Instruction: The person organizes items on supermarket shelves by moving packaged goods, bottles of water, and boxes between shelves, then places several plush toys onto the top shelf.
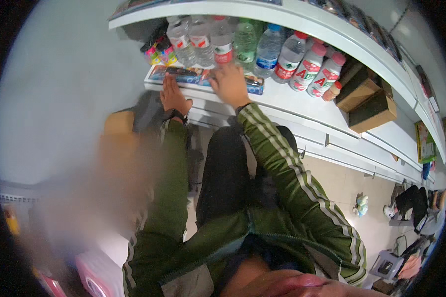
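A row of flat blue blister packs [256,90] lies along the front edge of the white shelf [302,101]; dark items show inside them. My left hand [173,96] rests at the left end of the row with its fingers stretched out over the pack there. Farther right, my right hand [231,85] lies over the packs with its fingers apart, covering part of them. Directly behind stand clear water bottles [222,42] with red caps, a green bottle [244,42] and a blue-capped bottle [269,52].
Small yellow and pink containers [166,51] stand at the shelf's left end. White red-capped bottles [307,69] and open cardboard boxes [369,106] are to the right. An upper shelf [262,11] overhangs the bottles. A small plush toy [362,205] lies on the floor.
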The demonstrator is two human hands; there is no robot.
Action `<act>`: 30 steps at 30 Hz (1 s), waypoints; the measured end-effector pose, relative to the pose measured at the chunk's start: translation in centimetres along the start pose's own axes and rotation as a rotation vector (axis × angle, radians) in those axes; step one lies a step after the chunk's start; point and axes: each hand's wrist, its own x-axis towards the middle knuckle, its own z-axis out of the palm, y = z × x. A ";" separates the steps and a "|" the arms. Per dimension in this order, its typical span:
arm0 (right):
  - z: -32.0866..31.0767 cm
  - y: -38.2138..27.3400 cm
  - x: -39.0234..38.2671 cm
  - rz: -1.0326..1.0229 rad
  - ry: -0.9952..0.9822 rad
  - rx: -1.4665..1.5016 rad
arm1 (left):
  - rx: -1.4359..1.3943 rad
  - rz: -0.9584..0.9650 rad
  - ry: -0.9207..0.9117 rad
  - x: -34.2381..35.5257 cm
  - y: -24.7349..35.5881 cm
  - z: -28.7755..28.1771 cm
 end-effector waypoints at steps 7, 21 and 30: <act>-4.5 -2.0 -0.7 0.080 0.268 0.098 | 0.073 0.110 0.152 -0.8 -2.4 2.6; -44.9 27.7 7.6 0.480 0.071 -0.705 | -0.008 0.184 0.395 -0.2 -3.5 2.9; -45.0 28.6 2.4 0.401 -0.384 -0.606 | -0.051 0.114 0.179 -0.5 -3.8 1.7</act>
